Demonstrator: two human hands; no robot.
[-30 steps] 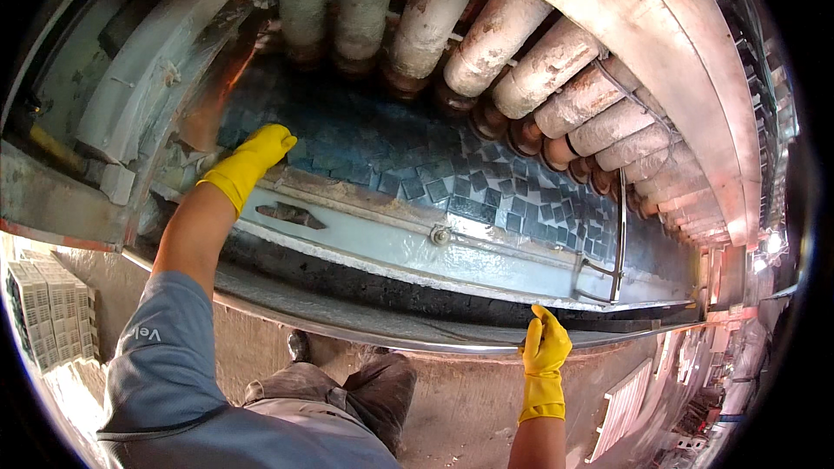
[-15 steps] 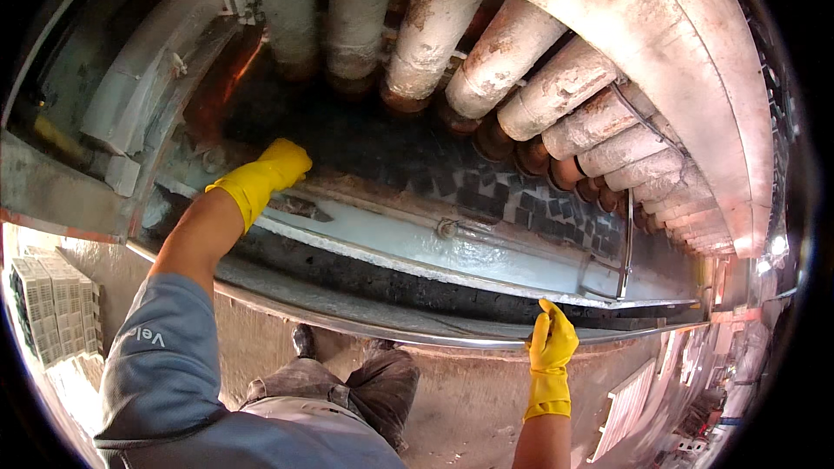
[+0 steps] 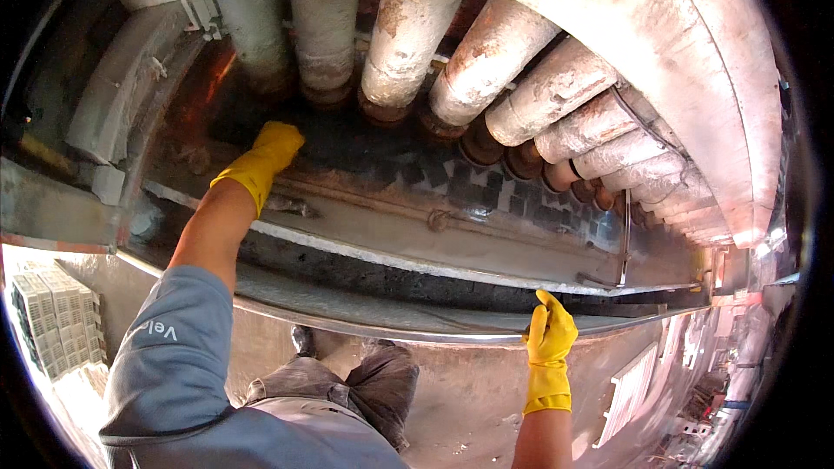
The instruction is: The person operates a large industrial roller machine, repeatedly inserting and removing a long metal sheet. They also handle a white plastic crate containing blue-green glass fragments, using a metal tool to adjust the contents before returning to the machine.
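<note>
A pale, smooth, broadly curved machine beam (image 3: 686,61) is arching above a row of thick, crusted, rust-blotched cylinders (image 3: 408,26). Below, a long, grey, wet-looking ledge (image 3: 373,230) is running lengthwise, and beyond it a layer of dark, flat, square tiles (image 3: 486,198) is lying under the cylinders. The left hand in a yellow rubber glove (image 3: 278,143) is reaching over the ledge, its fingers bending down out of sight; its grip is not showing. The right hand in a matching glove (image 3: 552,334) is hovering near the trough's rim (image 3: 452,338), its fingers curling inward; whether it is holding anything, I cannot tell.
</note>
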